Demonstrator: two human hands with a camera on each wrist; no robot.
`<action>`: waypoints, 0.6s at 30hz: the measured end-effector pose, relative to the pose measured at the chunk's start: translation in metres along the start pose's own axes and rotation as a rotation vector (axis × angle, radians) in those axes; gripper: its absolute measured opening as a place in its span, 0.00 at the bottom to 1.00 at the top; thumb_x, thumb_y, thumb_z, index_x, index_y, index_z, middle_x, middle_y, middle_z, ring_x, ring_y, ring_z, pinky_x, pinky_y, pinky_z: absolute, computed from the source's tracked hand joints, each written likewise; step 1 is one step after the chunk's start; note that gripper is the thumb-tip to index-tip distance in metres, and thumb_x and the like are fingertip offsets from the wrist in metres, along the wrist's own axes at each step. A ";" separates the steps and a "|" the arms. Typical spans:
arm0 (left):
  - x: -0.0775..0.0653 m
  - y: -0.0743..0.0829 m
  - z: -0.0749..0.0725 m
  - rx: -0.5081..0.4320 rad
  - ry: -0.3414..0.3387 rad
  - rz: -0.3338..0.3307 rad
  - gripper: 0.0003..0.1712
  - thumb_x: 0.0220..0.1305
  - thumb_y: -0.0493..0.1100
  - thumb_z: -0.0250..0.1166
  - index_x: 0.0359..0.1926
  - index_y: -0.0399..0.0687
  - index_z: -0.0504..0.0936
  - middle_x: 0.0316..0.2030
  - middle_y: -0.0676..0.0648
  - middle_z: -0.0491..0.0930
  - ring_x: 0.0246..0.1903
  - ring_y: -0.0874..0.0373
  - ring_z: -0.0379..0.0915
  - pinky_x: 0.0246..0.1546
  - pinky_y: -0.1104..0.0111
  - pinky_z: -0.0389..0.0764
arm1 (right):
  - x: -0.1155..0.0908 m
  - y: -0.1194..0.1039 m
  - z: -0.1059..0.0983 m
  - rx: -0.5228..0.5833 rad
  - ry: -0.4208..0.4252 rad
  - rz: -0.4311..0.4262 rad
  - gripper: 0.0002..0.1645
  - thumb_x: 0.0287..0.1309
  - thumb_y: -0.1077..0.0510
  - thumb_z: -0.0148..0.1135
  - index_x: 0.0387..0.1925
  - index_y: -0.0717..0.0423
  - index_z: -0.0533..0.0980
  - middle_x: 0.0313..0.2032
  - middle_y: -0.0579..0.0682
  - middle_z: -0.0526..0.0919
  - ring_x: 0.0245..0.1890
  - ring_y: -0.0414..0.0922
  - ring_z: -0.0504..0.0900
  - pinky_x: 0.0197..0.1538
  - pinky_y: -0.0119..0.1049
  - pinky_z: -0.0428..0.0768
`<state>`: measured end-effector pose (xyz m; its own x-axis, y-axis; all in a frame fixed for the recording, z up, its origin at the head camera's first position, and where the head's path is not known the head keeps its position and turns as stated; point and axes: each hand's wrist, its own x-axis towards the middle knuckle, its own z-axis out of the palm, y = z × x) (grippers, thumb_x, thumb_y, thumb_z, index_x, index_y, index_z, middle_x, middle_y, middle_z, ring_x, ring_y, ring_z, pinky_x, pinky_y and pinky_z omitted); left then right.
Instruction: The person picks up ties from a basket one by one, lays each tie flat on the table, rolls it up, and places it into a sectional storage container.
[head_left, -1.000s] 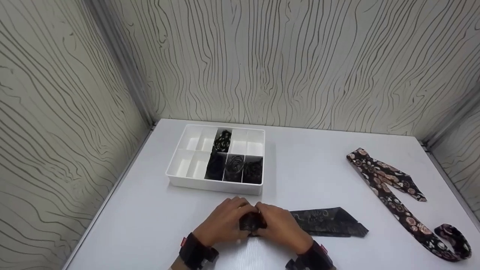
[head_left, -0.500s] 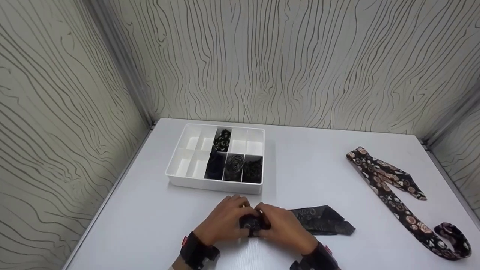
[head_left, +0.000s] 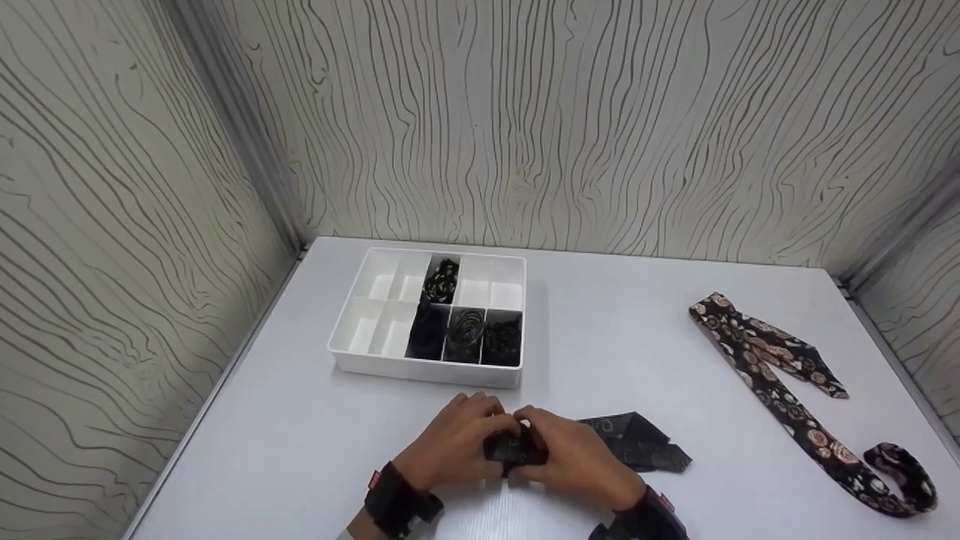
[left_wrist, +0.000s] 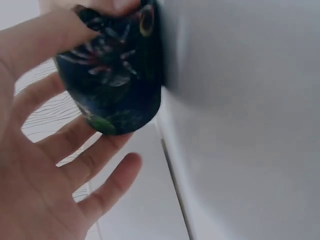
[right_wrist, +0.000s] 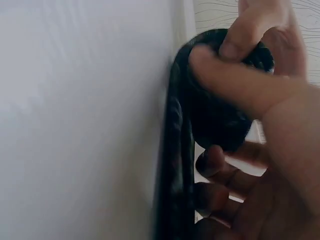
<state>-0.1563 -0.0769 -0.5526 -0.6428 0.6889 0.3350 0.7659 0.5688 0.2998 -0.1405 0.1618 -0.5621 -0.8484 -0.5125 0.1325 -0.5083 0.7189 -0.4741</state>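
A dark patterned necktie lies near the front of the table, one end wound into a thick roll and the other stretched flat to the right. My left hand holds the roll's left side between thumb and fingers. On its right side, my right hand grips it too, the thumb on the coil's face. In the right wrist view the flat length runs along the table from the roll. Between the hands, part of the roll is hidden by fingers in the head view.
Behind the hands stands a white divided box. Several rolled dark neckties, among them a spiral one, sit in its compartments. A floral necktie lies loose at the right, one end curled. Patterned panels enclose the table.
The necktie's flat tail has grown shorter, its pointed end drawn left towards my hands. My right hand has shifted slightly right; both hands stay on the roll.
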 end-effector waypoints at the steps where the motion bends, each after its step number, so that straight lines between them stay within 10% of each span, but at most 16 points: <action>1: 0.000 0.000 0.000 0.004 0.003 0.003 0.28 0.54 0.65 0.80 0.53 0.65 0.86 0.44 0.58 0.81 0.46 0.63 0.74 0.51 0.67 0.76 | -0.001 0.000 0.000 -0.008 0.006 -0.007 0.33 0.52 0.38 0.81 0.54 0.41 0.76 0.44 0.39 0.85 0.43 0.39 0.84 0.44 0.40 0.84; 18: 0.003 0.009 0.005 0.032 0.000 0.007 0.32 0.55 0.63 0.78 0.60 0.66 0.84 0.45 0.57 0.80 0.45 0.62 0.72 0.50 0.68 0.75 | -0.009 0.005 -0.003 -0.034 0.018 0.005 0.34 0.51 0.47 0.83 0.57 0.43 0.75 0.45 0.40 0.86 0.44 0.40 0.85 0.46 0.42 0.85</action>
<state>-0.1513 -0.0675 -0.5533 -0.6377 0.6930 0.3364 0.7703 0.5784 0.2686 -0.1354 0.1715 -0.5627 -0.8535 -0.5004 0.1456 -0.5083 0.7375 -0.4446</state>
